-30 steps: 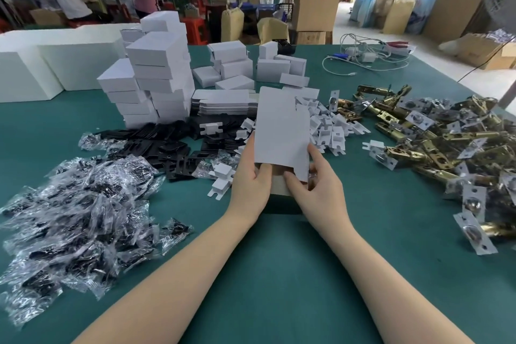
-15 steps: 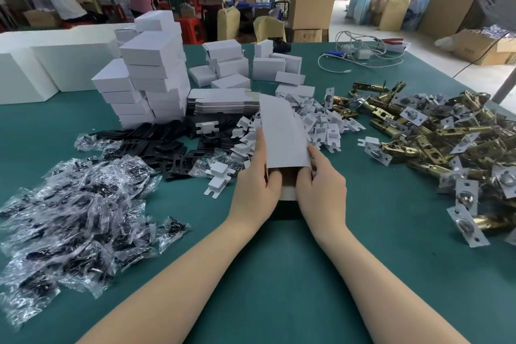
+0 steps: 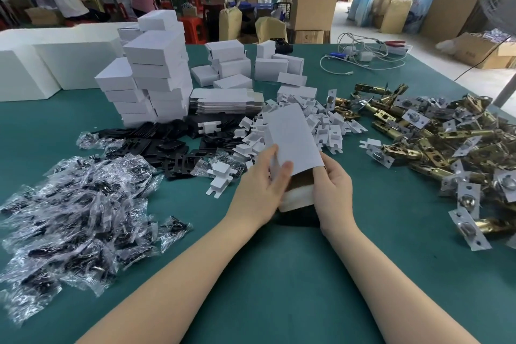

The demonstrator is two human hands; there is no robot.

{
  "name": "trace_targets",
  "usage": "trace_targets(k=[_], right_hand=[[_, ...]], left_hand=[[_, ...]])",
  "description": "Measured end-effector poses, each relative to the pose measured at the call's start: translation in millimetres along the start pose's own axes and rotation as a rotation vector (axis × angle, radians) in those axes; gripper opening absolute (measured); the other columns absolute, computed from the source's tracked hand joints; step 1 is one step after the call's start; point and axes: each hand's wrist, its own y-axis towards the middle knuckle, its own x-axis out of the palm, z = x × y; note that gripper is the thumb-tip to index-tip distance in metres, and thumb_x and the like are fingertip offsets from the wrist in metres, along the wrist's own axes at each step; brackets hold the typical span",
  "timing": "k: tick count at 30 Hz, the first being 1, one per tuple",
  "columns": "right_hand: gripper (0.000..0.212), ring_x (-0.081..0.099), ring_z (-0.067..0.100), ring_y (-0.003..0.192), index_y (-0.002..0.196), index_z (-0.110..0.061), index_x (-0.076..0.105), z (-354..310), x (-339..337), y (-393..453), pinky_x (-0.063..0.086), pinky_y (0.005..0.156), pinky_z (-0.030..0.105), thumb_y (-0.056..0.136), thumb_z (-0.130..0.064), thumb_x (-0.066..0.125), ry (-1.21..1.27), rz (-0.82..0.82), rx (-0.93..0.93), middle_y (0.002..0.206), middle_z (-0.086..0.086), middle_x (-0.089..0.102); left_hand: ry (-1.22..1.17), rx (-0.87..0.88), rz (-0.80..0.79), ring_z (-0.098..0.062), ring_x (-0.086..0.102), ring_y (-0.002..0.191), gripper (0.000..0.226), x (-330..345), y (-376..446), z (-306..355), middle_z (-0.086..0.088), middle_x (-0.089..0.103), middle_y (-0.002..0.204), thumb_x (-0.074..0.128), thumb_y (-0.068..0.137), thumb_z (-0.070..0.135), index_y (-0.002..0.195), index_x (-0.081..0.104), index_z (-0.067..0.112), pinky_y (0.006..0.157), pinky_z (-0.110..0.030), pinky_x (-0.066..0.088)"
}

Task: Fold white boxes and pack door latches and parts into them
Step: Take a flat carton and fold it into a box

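Observation:
A white box (image 3: 293, 142), partly opened into a sleeve, stands tilted on the green table (image 3: 279, 274) between my hands. My left hand (image 3: 259, 184) grips its left side, thumb on the front panel. My right hand (image 3: 332, 187) holds its right side near the open lower end, where the brown inside shows. Brass door latches (image 3: 435, 142) lie heaped at the right. White card inserts (image 3: 321, 126) are piled behind the box. Black plates (image 3: 156, 145) and clear bags of parts (image 3: 72, 215) lie at the left.
Stacked folded white boxes (image 3: 156, 72) and a pile of flat box blanks (image 3: 226, 100) sit behind. Large white foam blocks (image 3: 42, 61) stand far left. Cables and chargers (image 3: 363, 56) lie at the back right. People work at a far bench.
The flat blank has been squeezed open into a sleeve and tilted. My left thumb has moved onto its front panel; my right hand stays on its right side.

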Motion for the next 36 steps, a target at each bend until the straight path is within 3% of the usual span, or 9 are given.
trace_targets(k=[3, 5, 8, 12, 17, 21, 24, 31, 36], right_hand=[[0.030, 0.071, 0.016, 0.095, 0.119, -0.024, 0.065, 1, 0, 1, 0.057, 0.082, 0.035, 0.096, -0.010, 0.053, -0.015, -0.120, 0.049, 0.100, -0.006, 0.076], [0.038, 0.071, 0.021, 0.097, 0.125, -0.025, 0.058, 2, -2, 2, 0.056, 0.088, 0.043, 0.091, -0.010, 0.059, 0.000, -0.255, 0.079, 0.101, 0.000, 0.076], [0.049, 0.069, 0.021, 0.103, 0.132, -0.025, 0.053, -2, -7, 7, 0.056, 0.084, 0.035, 0.084, -0.022, 0.064, 0.182, -0.470, 0.164, 0.116, 0.005, 0.072], [0.029, 0.069, 0.012, 0.078, 0.103, -0.030, 0.074, -12, -6, 10, 0.052, 0.062, 0.029, 0.089, -0.050, 0.059, 0.182, -0.276, 0.267, 0.097, -0.004, 0.075], [0.035, 0.065, 0.011, 0.067, 0.072, -0.025, 0.072, -7, -14, 10, 0.051, 0.058, 0.030, 0.093, -0.050, 0.058, 0.006, -0.072, 0.136, 0.076, -0.005, 0.073], [0.040, 0.053, 0.009, 0.059, 0.077, -0.012, 0.064, -7, -12, 11, 0.043, 0.052, 0.025, 0.098, -0.044, 0.053, -0.079, -0.065, 0.047, 0.066, -0.007, 0.061], [0.042, 0.051, 0.011, 0.062, 0.082, -0.002, 0.061, -6, -9, 9, 0.042, 0.054, 0.027, 0.099, -0.040, 0.054, -0.058, -0.050, 0.064, 0.068, -0.004, 0.059], [0.038, 0.058, 0.019, 0.067, 0.063, -0.030, 0.069, -14, -10, 7, 0.051, 0.061, 0.037, 0.098, -0.038, 0.055, 0.056, -0.065, 0.188, 0.065, -0.007, 0.064], [0.044, 0.033, 0.011, 0.057, 0.067, -0.014, 0.040, -9, -12, 11, 0.028, 0.052, 0.025, 0.101, -0.040, 0.046, -0.199, 0.050, -0.023, 0.063, -0.001, 0.038]], left_hand=[[-0.416, -0.102, 0.174, -0.010, 0.066, 0.086, 0.038, -10, 8, -3, 0.000, 0.069, 0.108, 0.056, 0.086, 0.052, 0.117, 0.042, 0.036, 0.078, -0.027, 0.049], [-0.727, -0.205, 0.169, -0.012, 0.068, 0.086, 0.045, -14, 14, -10, 0.004, 0.073, 0.104, 0.063, 0.093, 0.025, 0.132, 0.040, 0.025, 0.076, -0.027, 0.052], [-0.917, -0.278, 0.126, -0.017, 0.069, 0.094, 0.052, -19, 18, -16, -0.002, 0.073, 0.112, 0.061, 0.094, 0.010, 0.141, 0.041, 0.018, 0.071, -0.029, 0.056], [-0.911, -0.215, -0.008, -0.016, 0.070, 0.094, 0.055, -21, 15, -13, 0.000, 0.074, 0.106, 0.065, 0.090, 0.003, 0.139, 0.047, 0.019, 0.068, -0.028, 0.057], [-0.855, -0.158, -0.209, -0.021, 0.067, 0.108, 0.047, -13, 6, -7, -0.001, 0.071, 0.117, 0.075, 0.074, 0.011, 0.116, 0.066, 0.031, 0.082, -0.035, 0.058], [-0.902, -0.200, -0.231, -0.021, 0.071, 0.098, 0.046, -14, 5, -7, -0.002, 0.073, 0.109, 0.071, 0.074, 0.007, 0.116, 0.064, 0.024, 0.069, -0.030, 0.058], [-0.888, -0.204, -0.222, -0.023, 0.071, 0.099, 0.051, -15, 6, -8, -0.006, 0.073, 0.110, 0.072, 0.072, 0.006, 0.119, 0.061, 0.020, 0.074, -0.032, 0.058], [-0.885, -0.142, -0.273, -0.021, 0.071, 0.095, 0.048, -14, 5, -6, -0.005, 0.074, 0.109, 0.071, 0.074, 0.000, 0.114, 0.064, 0.025, 0.073, -0.030, 0.057], [-0.841, -0.122, -0.349, -0.020, 0.071, 0.096, 0.051, -17, 2, -6, -0.003, 0.074, 0.108, 0.070, 0.073, 0.000, 0.118, 0.061, 0.022, 0.075, -0.030, 0.057]])
